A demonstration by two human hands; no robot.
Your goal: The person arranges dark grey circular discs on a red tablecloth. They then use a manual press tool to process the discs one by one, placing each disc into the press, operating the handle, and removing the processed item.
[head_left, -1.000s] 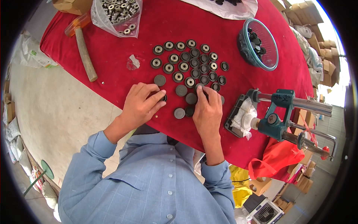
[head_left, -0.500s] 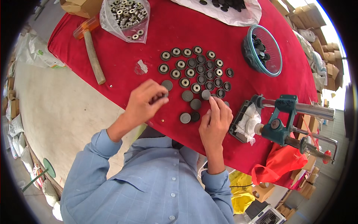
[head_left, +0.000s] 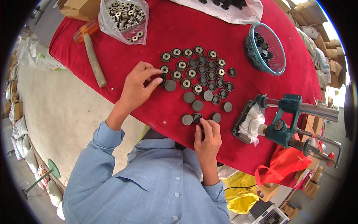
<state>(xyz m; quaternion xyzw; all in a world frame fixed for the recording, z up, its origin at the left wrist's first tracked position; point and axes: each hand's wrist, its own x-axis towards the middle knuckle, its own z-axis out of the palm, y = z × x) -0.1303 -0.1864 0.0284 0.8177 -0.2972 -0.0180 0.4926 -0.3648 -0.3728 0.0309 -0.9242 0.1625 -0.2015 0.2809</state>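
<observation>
My left hand pinches a round black cap between thumb and fingers, low over the cloth, beside a bearing-filled cap and a face-down cap. My right hand is near the table's front edge, fingers bent and slightly apart. Its index fingertip touches the rim of an open-side-up black cap lying on the cloth. Several caps with silver bearings inside lie in loose rows ahead. To their right are several hollow caps, and nearer me several flat-backed ones.
A press stands at right on the red cloth. Behind it is a clear basin of caps. A mallet, a plastic bag of bearings and a cardboard box lie at left. More caps rest on white sheeting.
My left hand has moved forward with its cap to the left end of the rows. My right hand has drawn back toward me, and a face-down cap now shows where it was.
</observation>
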